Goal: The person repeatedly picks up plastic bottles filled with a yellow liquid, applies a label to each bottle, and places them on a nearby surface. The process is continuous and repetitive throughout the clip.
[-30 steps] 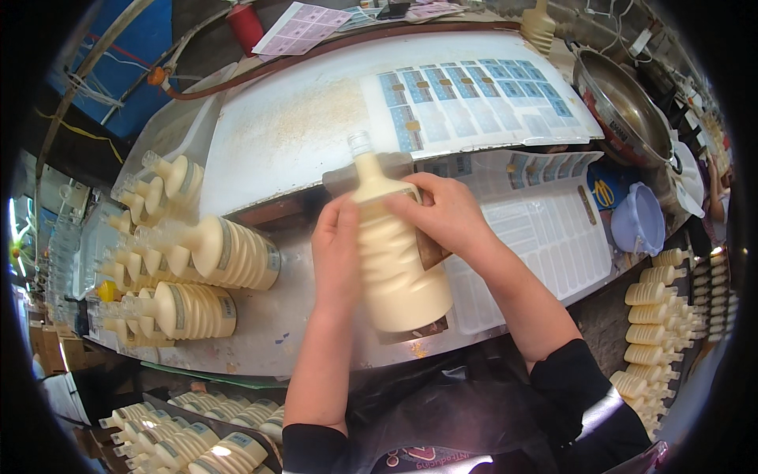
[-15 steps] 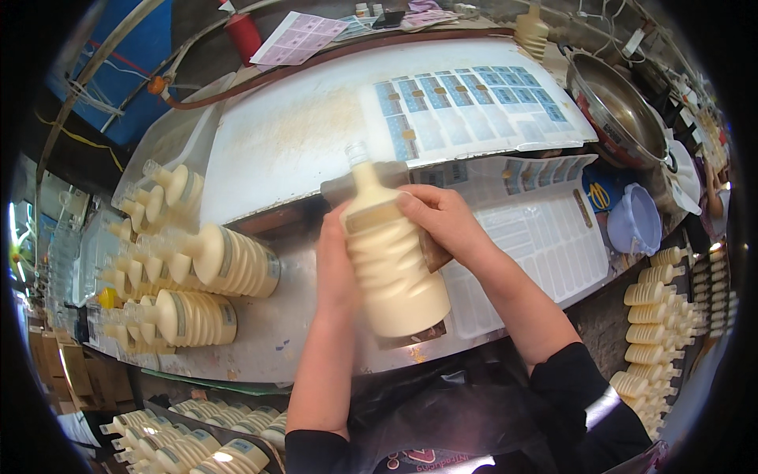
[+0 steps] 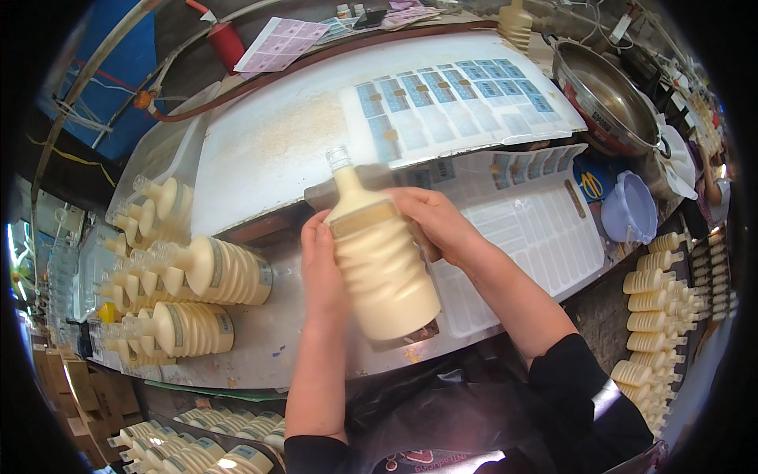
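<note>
Head view shows the held bottle point(image 3: 384, 268) (cream, ribbed).

A grey bench point(image 3: 264, 332) spans the middle; beside a slanting pole point(image 3: 96, 55) is a blue panel point(image 3: 130, 63); dark floor point(image 3: 594, 316) shows at right, bright light point(image 3: 17, 245) at far left.

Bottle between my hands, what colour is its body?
Pale cream yellow; the bottle shows best in the head view.
</note>
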Motion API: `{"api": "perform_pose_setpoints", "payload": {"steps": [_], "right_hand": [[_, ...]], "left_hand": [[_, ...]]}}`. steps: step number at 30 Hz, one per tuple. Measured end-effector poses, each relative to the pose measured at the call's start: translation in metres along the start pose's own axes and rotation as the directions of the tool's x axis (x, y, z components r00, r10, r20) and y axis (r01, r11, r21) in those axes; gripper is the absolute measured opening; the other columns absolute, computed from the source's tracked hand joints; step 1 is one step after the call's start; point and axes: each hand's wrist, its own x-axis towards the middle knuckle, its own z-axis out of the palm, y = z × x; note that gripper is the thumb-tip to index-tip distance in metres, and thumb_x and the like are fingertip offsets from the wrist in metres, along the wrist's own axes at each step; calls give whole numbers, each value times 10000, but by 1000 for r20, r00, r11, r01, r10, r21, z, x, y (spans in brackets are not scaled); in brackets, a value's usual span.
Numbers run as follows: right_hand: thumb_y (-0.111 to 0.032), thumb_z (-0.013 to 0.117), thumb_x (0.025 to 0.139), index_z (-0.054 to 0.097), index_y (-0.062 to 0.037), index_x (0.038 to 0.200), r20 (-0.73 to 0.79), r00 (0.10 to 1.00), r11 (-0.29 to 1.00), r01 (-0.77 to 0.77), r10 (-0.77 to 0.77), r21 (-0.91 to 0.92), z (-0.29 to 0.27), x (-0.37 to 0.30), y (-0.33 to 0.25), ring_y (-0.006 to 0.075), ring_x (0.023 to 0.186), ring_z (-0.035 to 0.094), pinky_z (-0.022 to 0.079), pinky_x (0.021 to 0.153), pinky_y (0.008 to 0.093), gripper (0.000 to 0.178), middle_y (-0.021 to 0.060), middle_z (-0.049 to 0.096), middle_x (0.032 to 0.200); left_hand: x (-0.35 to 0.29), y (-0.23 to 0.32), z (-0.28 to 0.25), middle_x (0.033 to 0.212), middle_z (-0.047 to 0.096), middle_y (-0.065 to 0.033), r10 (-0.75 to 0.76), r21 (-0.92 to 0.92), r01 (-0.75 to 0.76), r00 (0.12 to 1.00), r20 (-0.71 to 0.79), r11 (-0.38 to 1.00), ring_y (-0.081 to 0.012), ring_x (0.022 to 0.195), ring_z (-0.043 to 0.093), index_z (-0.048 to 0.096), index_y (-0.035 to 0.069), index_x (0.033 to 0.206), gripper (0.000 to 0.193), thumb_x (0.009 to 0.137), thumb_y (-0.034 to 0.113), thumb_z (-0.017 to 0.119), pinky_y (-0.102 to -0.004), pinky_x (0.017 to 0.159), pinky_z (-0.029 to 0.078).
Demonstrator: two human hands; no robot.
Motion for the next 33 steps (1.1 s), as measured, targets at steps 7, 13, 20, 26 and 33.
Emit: {"api": "perform_pose_setpoints", "payload": {"steps": [7,13,20,26,33], "right_hand": [[-338,555,1054,616,-18,1371,13,987,976,161,-161,-144,2,-6,6,113,1085,632,515,922,279,454,72,689,1226],[-300,592,1043,629,10,1343,8,961,929,270,-277,-254,12,-24,-6,142,1128,632,496,970,291,434,91,696,1241],[-261,603,1043,642,17,1326,9,948,925,312,-318,-215,14,-31,-6,127,1111,632,499,958,282,399,87,703,1220],[-260,598,1058,637,16,1335,25,943,929,331,-331,-169,13,-35,-3,104,1096,622,500,947,269,393,63,698,1213],[-290,626,1046,630,15,1352,34,936,925,353,-351,-139,12,-36,-1,112,1115,621,498,972,279,432,72,695,1233]], "left_hand": [[-6,6,6,1354,597,-121,-38,-119,50,994,98,992,-208,1219,595,466,14,1425,620,1120,510,253,-371,1061,474],[-16,-2,-1,1368,591,-122,124,-73,-116,986,108,991,-222,1235,591,460,37,1441,555,1122,470,323,-386,1079,466],[-26,10,6,1325,599,-141,164,-12,-164,981,100,986,-218,1209,601,457,7,1423,475,1124,369,384,-372,1057,482],[-29,10,4,1329,600,-146,189,-36,-186,975,120,982,-215,1214,600,453,-7,1423,475,1123,355,386,-366,1063,478],[-31,7,4,1377,590,-161,178,-117,-166,979,103,979,-229,1257,587,453,-25,1452,491,1132,331,339,-376,1095,462]]}}
